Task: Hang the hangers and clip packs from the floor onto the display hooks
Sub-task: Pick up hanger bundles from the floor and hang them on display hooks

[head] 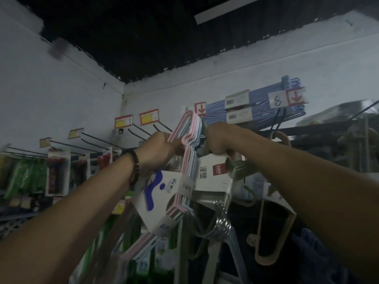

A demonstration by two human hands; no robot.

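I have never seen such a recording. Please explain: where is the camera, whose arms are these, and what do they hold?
There is no machine: a person wears one camera on the head, so you see their own bare arms raised to a shop wall. The left hand grips a pack of pink and blue hangers near the hooks. The right hand grips the top of a second pack with a white card sleeve. On the wall are bare display hooks with price tags, blue hangers higher up, and green packets on the left.
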